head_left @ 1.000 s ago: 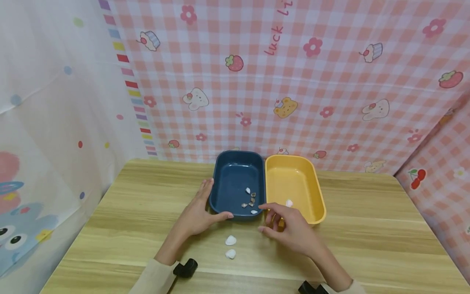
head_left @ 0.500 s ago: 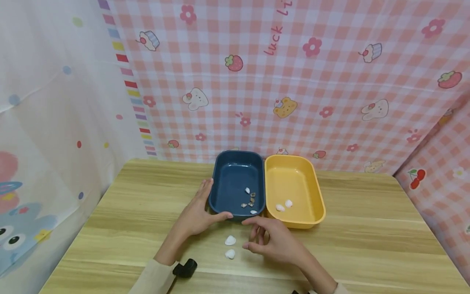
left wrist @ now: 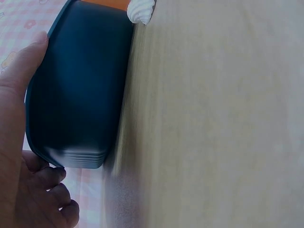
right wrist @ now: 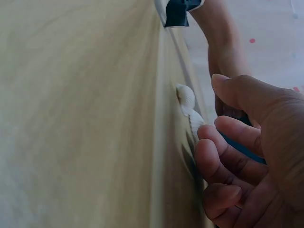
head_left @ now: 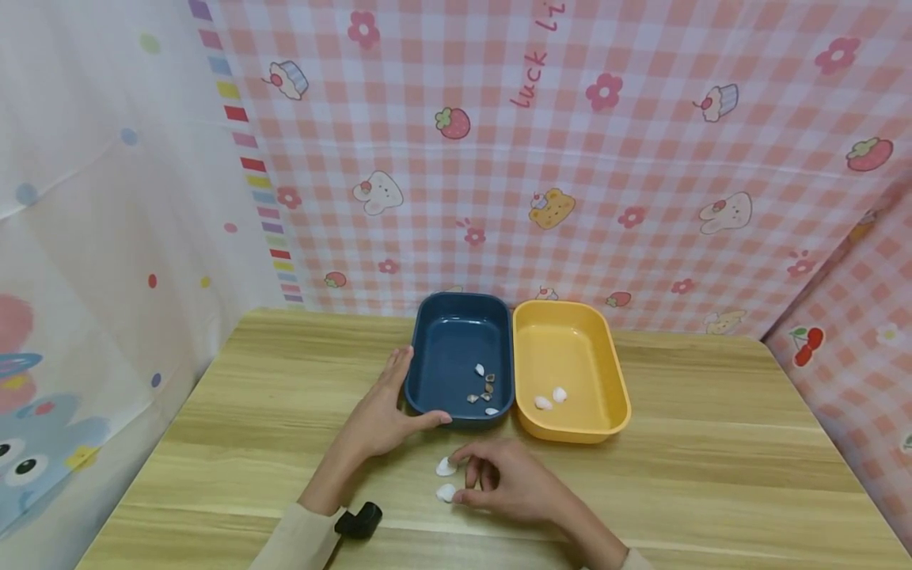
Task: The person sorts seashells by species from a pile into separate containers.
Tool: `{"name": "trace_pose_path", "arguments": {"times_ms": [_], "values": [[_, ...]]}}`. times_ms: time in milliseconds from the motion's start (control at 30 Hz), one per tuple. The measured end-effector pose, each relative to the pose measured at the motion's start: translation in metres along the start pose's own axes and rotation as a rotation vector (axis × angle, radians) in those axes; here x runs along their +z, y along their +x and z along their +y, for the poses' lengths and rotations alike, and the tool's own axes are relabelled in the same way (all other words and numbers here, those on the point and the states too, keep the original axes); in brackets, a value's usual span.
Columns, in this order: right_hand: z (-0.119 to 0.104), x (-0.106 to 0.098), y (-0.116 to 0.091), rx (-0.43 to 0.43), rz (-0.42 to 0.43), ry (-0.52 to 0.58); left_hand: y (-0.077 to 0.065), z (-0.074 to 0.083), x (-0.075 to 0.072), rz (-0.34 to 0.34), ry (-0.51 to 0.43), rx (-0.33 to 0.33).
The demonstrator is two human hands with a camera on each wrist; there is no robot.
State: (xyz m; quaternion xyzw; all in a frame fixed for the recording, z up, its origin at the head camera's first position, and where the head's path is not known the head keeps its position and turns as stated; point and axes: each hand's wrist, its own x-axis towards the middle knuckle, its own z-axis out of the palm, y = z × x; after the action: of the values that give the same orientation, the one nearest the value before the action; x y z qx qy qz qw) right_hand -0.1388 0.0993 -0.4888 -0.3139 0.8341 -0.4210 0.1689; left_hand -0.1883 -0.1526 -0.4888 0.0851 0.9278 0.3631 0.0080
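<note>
My left hand [head_left: 376,419] holds the near-left corner of a dark blue plastic box [head_left: 454,340], its thumb over the front rim and its fingers along the left side. In front of the box, two white ridged seashells lie on the table, a farther shell [head_left: 445,467] and a nearer shell [head_left: 445,493]. My right hand [head_left: 514,484] is just right of them, index finger beside the farther shell and thumb beside the nearer one. In the right wrist view, a gap shows between that thumb and the fingers, with the shells [right wrist: 186,99] beyond.
Inside the blue box are several small brown shells [head_left: 488,388] and two pale ones, including a pale shell [head_left: 480,370]. A yellow box [head_left: 559,348] stands against its right side, with two white shells [head_left: 560,394] inside. A checked cloth [head_left: 456,198] hangs behind the wooden table [head_left: 712,443].
My right hand has moved left and toward me, from the near edge of the yellow box to the two loose shells. My left hand has stayed on the blue box.
</note>
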Motion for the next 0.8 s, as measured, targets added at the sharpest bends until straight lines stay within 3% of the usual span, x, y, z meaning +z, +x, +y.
{"name": "trace_pose_path", "arguments": {"times_ms": [800], "values": [[-0.001,0.017,0.006,0.019,0.065,-0.111,0.000,-0.001,0.000,-0.003,-0.002,-0.006]]}}
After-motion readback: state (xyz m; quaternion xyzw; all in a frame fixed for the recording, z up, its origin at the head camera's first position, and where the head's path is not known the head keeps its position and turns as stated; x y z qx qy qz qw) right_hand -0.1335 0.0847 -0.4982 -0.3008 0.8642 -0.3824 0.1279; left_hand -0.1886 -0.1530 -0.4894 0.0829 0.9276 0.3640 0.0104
